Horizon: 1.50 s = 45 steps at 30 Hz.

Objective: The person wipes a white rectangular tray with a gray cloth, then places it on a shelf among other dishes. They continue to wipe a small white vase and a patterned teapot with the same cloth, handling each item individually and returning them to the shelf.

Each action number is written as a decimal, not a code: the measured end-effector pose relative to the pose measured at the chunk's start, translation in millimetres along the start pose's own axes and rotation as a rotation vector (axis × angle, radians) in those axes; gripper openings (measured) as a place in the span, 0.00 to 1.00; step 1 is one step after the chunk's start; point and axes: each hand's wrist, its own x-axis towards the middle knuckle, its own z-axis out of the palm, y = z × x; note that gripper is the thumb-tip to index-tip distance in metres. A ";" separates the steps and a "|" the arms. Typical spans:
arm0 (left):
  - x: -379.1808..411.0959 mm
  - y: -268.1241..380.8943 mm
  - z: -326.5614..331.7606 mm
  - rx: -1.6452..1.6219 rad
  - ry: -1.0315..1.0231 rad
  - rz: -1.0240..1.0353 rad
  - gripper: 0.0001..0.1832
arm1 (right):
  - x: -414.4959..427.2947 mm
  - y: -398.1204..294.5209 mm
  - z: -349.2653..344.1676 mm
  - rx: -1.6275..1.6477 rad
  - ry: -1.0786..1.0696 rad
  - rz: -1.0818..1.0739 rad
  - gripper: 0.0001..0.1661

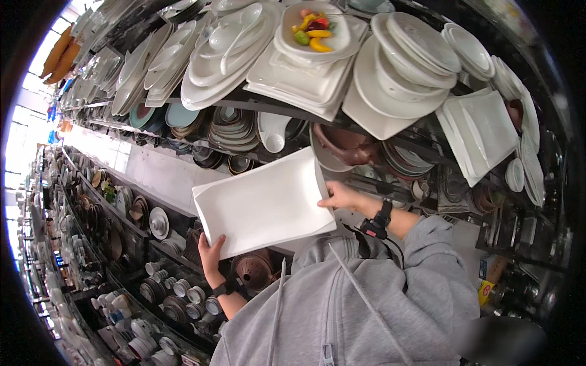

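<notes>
A large white rectangular platter (265,206) is held in front of my chest, tilted, with edges of at least one similar piece showing at its corners. My left hand (211,251) grips its lower left corner, thumb on the upper face. On the opposite short side, my right hand (338,196) holds the rim with its thumb on top and the fingers partly hidden. Beyond the platter, a shelf bears stacked white square plates (300,82), oval platters (219,68) and a white dish (316,27) with colourful small fruit-shaped pieces in it.
Round white plates (412,59) and rectangular white plates (480,132) stand at the upper right. Below the shelf edge are a brown ceramic bowl (345,142) and stacked bowls (233,130). Shelves at lower left hold cups (183,288) and a brown teapot (252,270), close to my left forearm.
</notes>
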 end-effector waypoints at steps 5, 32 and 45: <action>-75.4 9.7 42.2 -0.053 -0.008 0.017 0.16 | -75.9 34.9 -31.7 -0.173 0.025 -0.102 0.27; -141.9 222.7 309.6 -0.331 -0.878 0.261 0.23 | -428.4 -69.2 -239.9 -0.050 0.784 -0.230 0.21; -205.0 282.0 475.1 -0.185 -0.863 0.362 0.21 | -446.9 -95.1 -446.1 -0.306 0.967 -0.073 0.19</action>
